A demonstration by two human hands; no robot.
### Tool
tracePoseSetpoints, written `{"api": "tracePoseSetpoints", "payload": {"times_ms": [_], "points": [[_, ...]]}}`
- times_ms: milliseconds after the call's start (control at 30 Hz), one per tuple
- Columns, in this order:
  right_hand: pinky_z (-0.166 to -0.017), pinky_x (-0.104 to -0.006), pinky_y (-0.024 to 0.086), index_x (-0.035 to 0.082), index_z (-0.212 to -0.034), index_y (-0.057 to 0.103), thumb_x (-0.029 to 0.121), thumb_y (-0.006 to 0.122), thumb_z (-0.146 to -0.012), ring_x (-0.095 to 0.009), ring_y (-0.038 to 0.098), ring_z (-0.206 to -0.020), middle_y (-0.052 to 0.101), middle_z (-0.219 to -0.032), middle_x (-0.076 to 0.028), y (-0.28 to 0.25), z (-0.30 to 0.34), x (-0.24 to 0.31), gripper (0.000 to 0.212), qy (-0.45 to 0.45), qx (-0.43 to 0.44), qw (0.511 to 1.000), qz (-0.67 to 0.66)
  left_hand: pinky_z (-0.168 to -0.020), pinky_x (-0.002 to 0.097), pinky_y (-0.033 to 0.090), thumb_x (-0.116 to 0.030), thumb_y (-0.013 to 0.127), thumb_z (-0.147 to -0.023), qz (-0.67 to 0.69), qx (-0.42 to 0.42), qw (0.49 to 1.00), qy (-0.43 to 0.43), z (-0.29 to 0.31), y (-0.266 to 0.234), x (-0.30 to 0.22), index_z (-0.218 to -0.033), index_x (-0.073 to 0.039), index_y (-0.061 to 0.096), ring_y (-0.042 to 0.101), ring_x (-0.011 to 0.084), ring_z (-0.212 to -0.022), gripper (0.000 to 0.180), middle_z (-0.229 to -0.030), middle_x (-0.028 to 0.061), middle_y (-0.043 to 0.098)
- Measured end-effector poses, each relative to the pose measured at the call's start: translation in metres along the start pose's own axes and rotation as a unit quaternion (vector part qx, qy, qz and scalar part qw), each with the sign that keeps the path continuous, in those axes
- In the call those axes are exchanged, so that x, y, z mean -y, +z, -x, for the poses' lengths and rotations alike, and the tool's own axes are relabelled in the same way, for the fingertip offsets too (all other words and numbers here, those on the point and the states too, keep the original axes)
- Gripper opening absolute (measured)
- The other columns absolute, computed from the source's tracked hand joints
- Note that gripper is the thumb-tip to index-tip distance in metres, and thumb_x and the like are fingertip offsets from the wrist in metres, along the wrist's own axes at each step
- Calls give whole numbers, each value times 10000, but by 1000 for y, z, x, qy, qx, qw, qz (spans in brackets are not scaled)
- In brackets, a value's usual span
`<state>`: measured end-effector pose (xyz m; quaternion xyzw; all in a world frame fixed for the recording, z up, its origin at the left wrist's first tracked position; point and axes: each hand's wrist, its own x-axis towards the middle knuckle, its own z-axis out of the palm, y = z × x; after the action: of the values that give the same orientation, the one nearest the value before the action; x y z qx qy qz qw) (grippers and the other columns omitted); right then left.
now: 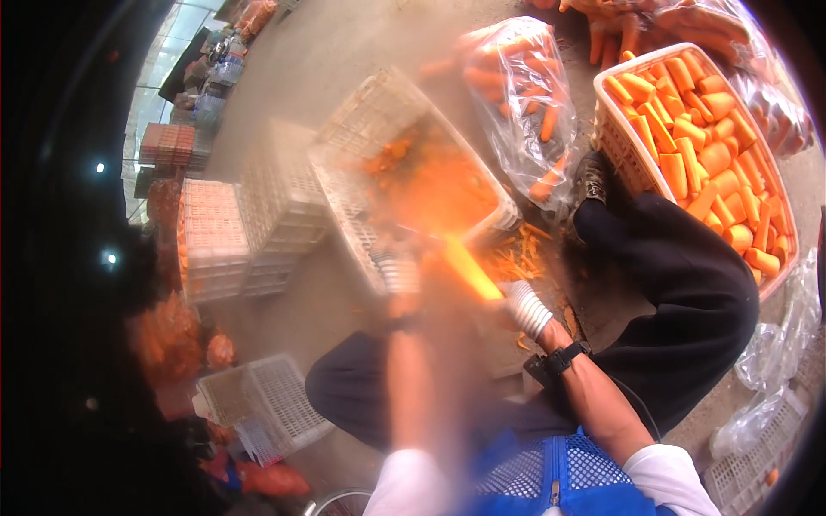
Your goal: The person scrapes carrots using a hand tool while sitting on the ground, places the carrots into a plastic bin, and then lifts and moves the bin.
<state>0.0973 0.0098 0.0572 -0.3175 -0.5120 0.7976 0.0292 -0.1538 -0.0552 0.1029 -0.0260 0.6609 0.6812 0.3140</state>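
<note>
Blue vest (pixel 520 477) lies nearest; beyond, the gloved right hand (pixel 523 307) clamps a carrot (pixel 470 270) by the near rim of a white crate (pixel 361 116); the left hand (pixel 396 265) is too blurred to tell its grip. Farther right, a pink crate (pixel 626 163) brims with carrot pieces (pixel 712 158).

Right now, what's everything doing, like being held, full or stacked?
Carrot: held at its lower end by the right hand
Left hand: blurred, grip unclear
Middle crate: holding blurred orange scraps
Right crate: full of carrot pieces
Clear bag: carrots inside
Left crates: stacked
</note>
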Motion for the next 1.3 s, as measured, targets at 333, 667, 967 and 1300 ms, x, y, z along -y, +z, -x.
{"api": "tracePoseSetpoints", "payload": {"times_ms": [333, 667, 967, 1300], "points": [[-393, -252, 370, 2, -938, 669, 174, 666, -816, -86, 490, -455, 543, -595, -5, 15, 7, 16, 211, -4, 2, 999, 38, -452, 255, 505, -160, 345, -987, -11, -61, 998, -17, 23, -22, -84, -1050, 74, 452, 604, 226, -547, 264, -781, 220, 618], [-670, -347, 504, 7, -1029, 650, 280, 695, -775, -220, 640, -701, 672, -791, -155, -2, 11, 25, 376, 27, -108, 962, 249, -508, 285, 495, 76, 688, -727, -145, 14, 987, 71, 54, 61, -12, -903, 56, 585, 613, 171, -612, 205, -777, 99, 636], [-695, -423, 520, 72, -1043, 656, 408, 591, -803, -343, 662, -744, 672, -795, -198, 10, 11, 30, 418, -6, -84, 957, 279, -392, 249, 470, 179, 548, -728, -89, -82, 985, 121, -20, -45, -53, -992, 105, 488, 574, 205, -454, 281, -712, 173, 627], [-720, -438, 513, 95, -1005, 655, 395, 578, -795, -371, 654, -796, 669, -831, -206, 6, 14, 34, 374, -23, -108, 934, 340, -528, 293, 505, 82, 592, -798, -44, -164, 983, 70, 3, 29, -30, -995, 65, 563, 576, 221, -614, 200, -814, 135, 614]]}}
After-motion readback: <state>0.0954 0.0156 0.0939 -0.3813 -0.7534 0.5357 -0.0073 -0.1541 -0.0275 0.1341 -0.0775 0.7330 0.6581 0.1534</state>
